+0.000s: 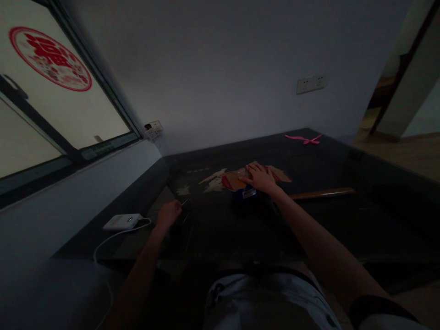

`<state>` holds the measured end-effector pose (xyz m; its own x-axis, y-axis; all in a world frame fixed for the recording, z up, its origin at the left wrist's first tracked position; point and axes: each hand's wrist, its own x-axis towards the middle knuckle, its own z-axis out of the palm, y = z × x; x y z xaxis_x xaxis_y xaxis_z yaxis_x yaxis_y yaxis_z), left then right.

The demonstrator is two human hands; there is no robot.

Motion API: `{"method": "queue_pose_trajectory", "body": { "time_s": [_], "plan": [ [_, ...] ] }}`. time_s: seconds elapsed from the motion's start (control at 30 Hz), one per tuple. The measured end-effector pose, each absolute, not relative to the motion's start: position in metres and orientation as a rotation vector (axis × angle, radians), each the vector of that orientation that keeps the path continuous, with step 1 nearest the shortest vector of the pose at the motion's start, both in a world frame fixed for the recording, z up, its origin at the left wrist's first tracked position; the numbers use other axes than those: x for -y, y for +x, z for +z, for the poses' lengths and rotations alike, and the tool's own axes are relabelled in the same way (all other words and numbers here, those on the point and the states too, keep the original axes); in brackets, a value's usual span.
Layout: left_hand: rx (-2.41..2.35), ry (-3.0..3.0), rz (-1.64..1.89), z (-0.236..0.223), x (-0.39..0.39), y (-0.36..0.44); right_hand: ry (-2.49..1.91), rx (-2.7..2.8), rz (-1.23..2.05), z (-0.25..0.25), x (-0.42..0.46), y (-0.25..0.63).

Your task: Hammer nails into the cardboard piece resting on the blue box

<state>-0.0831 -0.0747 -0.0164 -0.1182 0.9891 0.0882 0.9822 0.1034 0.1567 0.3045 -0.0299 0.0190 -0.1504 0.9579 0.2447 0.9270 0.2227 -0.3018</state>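
Observation:
My left hand [169, 214] is just above the left part of the dark table, its fingertips pinched on a thin, shiny, needle-like piece [184, 202]. Just below it, a similar thin line shows on the glossy surface, perhaps its reflection. Mid-table stands a small cardboard box [235, 180] with brown, red and blue faces, a white label at the front and flaps spread out. My right hand [261, 178] lies over the top of this box, thumb and fingers spread across its edge and holding it. The box's inside is hidden in the dim light.
A brown wooden stick [323, 193] lies right of the box. Near the far right corner is a pink ribbon [305, 139]. A white power bank [123, 222] with a cable [99, 247] sits at the left edge. Behind the dark table [213, 229] rises a wall.

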Motion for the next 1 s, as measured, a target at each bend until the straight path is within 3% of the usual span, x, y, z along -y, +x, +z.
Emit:
{"method": "queue_pose_trajectory", "body": {
  "time_s": [0.23, 0.6, 1.0],
  "plan": [
    [-2.006, 2.226, 0.534, -0.020, 0.066, -0.102, -1.745, 2.113, 0.122, 0.017, 0.029, 0.305],
    [-1.504, 2.685, 0.314, -0.022, 0.067, -0.096, -1.742, 2.115, 0.118, 0.017, 0.031, 0.305],
    [-1.864, 2.569, 0.225, -0.019, 0.065, -0.032, -1.738, 2.113, 0.126, 0.015, 0.028, 0.306]
  ]
}}
